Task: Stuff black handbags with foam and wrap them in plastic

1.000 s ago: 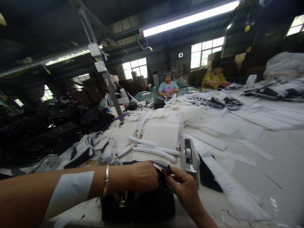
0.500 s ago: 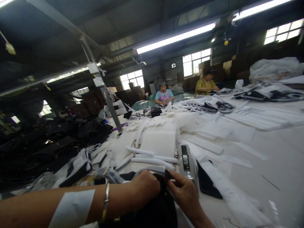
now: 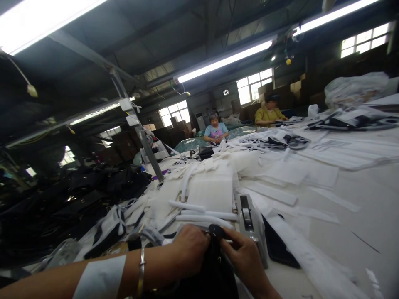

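A black fabric bag (image 3: 215, 274) hangs below my hands, most of it hidden by my left arm. My left hand (image 3: 190, 249) is closed in a fist at the bag's top edge, its fingertips turned out of sight. Just to its right, my right hand (image 3: 245, 255) pinches a black strap end with a rounded tip (image 3: 217, 231) between thumb and fingers. Both hands are close together at the table's near edge. Beside my right hand stands a grey tape dispenser (image 3: 254, 232), and white foam rods (image 3: 205, 216) lie just beyond the hands.
White sheets (image 3: 212, 187) and strips cover much of the table. A flat black piece (image 3: 280, 245) lies right of the dispenser. Dark bags (image 3: 81, 195) are heaped at left, near a metal post (image 3: 146, 145). Two people (image 3: 215, 129) sit across the table.
The view has tilted slightly upward. The black strap end now shows its broad rounded face above my right fingers, and the grey strip seen beside it is mostly out of sight.
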Motion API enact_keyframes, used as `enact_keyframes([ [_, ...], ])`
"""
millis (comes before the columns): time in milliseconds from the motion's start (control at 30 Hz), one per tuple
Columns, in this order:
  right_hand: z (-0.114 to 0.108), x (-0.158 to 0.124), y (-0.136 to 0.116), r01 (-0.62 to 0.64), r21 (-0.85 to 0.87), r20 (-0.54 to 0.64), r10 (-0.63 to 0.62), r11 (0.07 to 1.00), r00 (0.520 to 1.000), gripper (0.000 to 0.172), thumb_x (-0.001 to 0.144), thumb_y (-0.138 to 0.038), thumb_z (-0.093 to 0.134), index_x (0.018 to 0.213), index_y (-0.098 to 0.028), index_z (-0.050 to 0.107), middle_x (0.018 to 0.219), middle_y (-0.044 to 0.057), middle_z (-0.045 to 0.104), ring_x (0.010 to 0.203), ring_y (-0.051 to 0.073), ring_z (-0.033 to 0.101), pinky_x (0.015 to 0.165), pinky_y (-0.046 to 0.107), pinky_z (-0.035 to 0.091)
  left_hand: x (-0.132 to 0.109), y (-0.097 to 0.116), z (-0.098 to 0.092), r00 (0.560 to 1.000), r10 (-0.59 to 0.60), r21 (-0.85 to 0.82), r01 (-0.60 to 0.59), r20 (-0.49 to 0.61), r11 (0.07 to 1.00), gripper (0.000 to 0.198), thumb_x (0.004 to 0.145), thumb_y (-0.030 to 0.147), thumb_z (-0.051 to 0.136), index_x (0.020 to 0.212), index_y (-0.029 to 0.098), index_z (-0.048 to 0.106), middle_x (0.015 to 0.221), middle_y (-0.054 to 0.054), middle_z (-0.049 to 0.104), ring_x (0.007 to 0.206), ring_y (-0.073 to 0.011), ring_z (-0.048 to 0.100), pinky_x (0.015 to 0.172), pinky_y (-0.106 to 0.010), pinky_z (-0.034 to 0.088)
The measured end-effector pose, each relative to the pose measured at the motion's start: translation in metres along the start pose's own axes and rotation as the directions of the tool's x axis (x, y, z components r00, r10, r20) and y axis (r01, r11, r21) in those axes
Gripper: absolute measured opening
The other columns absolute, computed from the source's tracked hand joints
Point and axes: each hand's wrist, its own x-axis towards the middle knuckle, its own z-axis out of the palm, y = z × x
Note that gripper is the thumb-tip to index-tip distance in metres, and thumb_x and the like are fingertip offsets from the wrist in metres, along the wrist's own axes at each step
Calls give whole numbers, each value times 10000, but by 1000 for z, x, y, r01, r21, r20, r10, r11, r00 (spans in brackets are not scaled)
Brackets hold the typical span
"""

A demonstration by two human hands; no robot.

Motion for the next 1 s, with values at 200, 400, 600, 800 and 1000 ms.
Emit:
enact_keyframes([
  [200,5,-3,3,17,19,-73,-15,1000,997,276,850,-335,694,1108,-258,752,1040,51,766,931,266,739,788,319,634,-2,2,8,1000,-4,73,2,22,997,296,823,62,529,1104,109,608,1006,-171,703,840,-276,698,703,-374,551],
  [400,2,-3,4,-17,37,-22,18,999,1000,287,849,-340,688,1117,-254,747,1054,46,763,935,273,739,776,327,637,-5,-3,-6,999,-17,11,17,30,1000,304,725,185,674,1028,170,652,953,-88,735,844,-268,702,740,-345,554],
  [600,0,-3,3,-16,17,-8,16,1000,1000,262,856,-318,676,1101,-261,750,1052,28,764,891,243,747,781,317,635,-2,-8,-3,997,-72,-27,73,20,997,256,888,126,483,1079,145,653,958,-113,730,835,-253,693,740,-367,540],
  [800,0,-6,-1,-44,1,31,43,999,999,273,861,-347,675,1097,-233,752,1059,34,762,923,243,740,805,318,629,1,-7,10,989,55,-85,-43,136,995,132,809,26,584,840,126,664,763,-25,694,670,-150,640,677,-294,533],
  [1000,-4,-8,-1,-54,24,60,53,998,997,279,852,-359,691,1092,-231,753,1082,35,756,939,246,736,816,320,629,-8,-14,-11,972,212,-186,-191,99,964,126,793,80,605,823,168,690,860,-37,720,794,-196,664,709,-283,528],
])
